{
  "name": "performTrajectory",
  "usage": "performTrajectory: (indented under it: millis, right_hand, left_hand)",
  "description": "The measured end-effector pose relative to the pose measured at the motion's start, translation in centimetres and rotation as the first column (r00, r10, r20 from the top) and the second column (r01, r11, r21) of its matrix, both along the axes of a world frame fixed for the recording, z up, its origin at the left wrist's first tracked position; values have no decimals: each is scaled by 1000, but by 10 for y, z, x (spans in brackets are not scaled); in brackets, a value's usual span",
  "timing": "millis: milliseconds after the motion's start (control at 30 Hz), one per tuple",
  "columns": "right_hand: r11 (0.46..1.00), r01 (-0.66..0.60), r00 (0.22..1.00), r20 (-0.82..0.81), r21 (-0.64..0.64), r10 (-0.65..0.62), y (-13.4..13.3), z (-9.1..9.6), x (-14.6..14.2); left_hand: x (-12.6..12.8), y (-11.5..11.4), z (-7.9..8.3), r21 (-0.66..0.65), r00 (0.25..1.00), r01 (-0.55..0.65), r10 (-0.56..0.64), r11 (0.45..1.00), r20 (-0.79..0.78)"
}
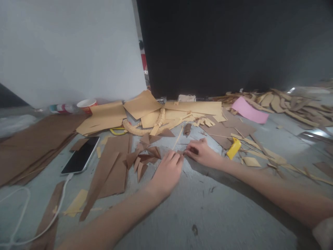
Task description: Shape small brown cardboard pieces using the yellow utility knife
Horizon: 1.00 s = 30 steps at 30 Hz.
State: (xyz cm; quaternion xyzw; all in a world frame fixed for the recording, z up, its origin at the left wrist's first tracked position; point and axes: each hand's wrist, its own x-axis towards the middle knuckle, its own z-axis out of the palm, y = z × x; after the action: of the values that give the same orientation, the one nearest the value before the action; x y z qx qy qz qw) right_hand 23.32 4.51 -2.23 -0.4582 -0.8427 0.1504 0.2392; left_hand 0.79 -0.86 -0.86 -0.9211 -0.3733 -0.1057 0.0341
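My left hand (168,171) rests low over the table with its fingers curled down and pressed together. Facing it, my right hand (204,153) pinches with thumb and forefinger. Between the two sets of fingertips a small piece of brown paper (180,152) shows, mostly hidden by the fingers. Just beyond it lie a thin pale strip (178,137) and a small rolled brown piece (187,129). Left of my left hand is a heap of folded brown paper pieces (153,152), pointed like leaves.
Brown sheets (114,180) and a phone (81,155) on a white cable (61,205) lie at left. Tan sheets (192,108), a braided tan band (140,130) and a paper cup (87,105) stand behind. At right are a yellow object (234,148), pink paper (249,110) and tan strips (293,107).
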Motion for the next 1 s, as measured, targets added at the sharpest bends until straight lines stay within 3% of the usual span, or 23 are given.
performTrajectory:
  millis: [233, 333, 533, 800, 1000]
  right_hand:
    - [998, 45, 999, 4, 49, -45, -2, -3, -3]
    - [986, -19, 1000, -10, 165, 21, -5, 2, 0]
    - [873, -198, 979, 135, 445, 153, -11, 14, 11]
    - [841, -278, 960, 126, 464, 248, -3, 6, 9]
    - [863, -363, 928, 56, 352, 368, -6, 7, 10]
  left_hand:
    - [0, -1, 2, -24, 1000, 2, -1, 1000, 10]
    - [1, -2, 2, -32, 1000, -12, 12, 999, 4]
    - [1, -1, -2, -22, 1000, -3, 4, 1000, 26]
    - [2, -4, -9, -2, 998, -39, 39, 999, 58]
    - [0, -4, -7, -94, 986, -126, 135, 988, 98]
